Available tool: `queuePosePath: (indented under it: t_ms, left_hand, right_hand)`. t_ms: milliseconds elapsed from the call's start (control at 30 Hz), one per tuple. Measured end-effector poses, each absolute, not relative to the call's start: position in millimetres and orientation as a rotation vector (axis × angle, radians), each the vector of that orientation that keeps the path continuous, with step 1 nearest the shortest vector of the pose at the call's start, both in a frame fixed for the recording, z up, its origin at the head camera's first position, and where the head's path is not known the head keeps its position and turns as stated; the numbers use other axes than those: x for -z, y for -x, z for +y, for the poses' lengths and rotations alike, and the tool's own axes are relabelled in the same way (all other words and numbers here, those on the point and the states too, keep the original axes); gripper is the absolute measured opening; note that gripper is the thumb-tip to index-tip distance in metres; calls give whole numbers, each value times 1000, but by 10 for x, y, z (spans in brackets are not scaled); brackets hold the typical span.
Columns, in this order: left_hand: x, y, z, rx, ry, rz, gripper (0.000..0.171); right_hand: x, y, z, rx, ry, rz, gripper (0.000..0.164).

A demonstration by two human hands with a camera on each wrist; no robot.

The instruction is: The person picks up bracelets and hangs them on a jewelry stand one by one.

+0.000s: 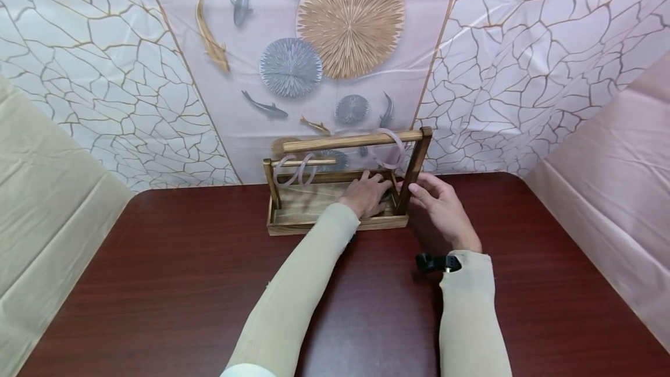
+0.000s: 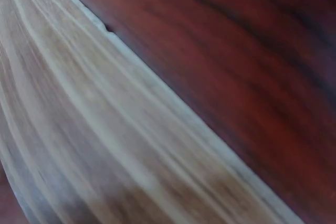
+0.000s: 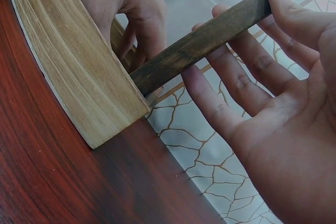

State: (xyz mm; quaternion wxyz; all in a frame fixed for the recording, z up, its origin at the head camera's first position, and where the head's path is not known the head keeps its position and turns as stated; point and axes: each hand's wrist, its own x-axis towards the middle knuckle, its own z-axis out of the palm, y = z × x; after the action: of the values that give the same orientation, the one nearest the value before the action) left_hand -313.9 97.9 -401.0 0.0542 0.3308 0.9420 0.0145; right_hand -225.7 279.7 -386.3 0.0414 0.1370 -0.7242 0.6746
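Note:
A wooden bracelet stand has a shallow tray base (image 1: 295,229), a tall post (image 1: 415,170) at its right end and a short post (image 1: 272,185) at its left. My right hand (image 1: 442,205) pinches the tall post, thumb on one side and fingertips along the other; this grip shows closely in the right wrist view. My left hand (image 1: 364,195) reaches over the tray's front wall, its fingers down inside the right end beside the post's foot. The fingertips are partly hidden, and I cannot tell whether they grip anything. Only the tray's front wall (image 2: 105,103) and tabletop fill the left wrist view.
One pale translucent ring (image 1: 402,147) hangs on the long upper bar (image 1: 340,142). Two similar rings hang on the lower bar (image 1: 324,162). The stand is near the back edge of the dark red table (image 1: 183,284), before a patterned cloth backdrop (image 1: 350,16).

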Motion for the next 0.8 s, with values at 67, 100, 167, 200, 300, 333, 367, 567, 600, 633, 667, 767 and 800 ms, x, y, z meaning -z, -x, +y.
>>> queuePosePath:
  t_ms: [67,100,167,200,300,333,367,567,600,633,667,767,800]
  left_hand:
    - [4006,3132,980,-40,-1002,2858,58]
    - [4004,3128,979,-36,-1002,2858,58]
    - [3998,3116,975,-26,-1005,2859,58]
    - [3997,3115,973,-24,-1007,2859,58]
    - [3990,3114,966,-36,-1009,2855,58]
    - [3984,3114,963,-42,-1010,2851,59]
    - [3979,3113,959,-48,-1011,2847,59]
    - [3945,3098,927,-21,-1000,2822,59]
    - [3944,3101,927,-14,-997,2820,58]
    - [3943,3102,928,-9,-999,2820,58]
    - [3945,3105,931,-4,-1000,2821,57]
    - [3943,3110,943,11,-996,2818,57]
    - [3935,3106,945,14,-992,2814,58]
  right_hand:
    - [3867,2256,2799,-2058,-415,-2224,24]
    - [3869,2255,2800,-2055,-408,-2230,24]
    - [3871,2252,2799,-2045,-394,-2243,24]
    - [3873,2252,2799,-2039,-389,-2250,24]
    - [3875,2253,2798,-2024,-375,-2264,25]
    - [3875,2253,2798,-2020,-371,-2267,25]
    - [3874,2253,2797,-2017,-369,-2269,25]
    - [3865,2252,2789,-2008,-349,-2279,25]
    - [3863,2252,2787,-2006,-346,-2281,26]
    - [3861,2252,2787,-2005,-344,-2281,28]
    - [3860,2252,2787,-2003,-341,-2282,31]
    - [3856,2249,2787,-1997,-331,-2290,35]
    - [3856,2248,2790,-1996,-327,-2292,35]
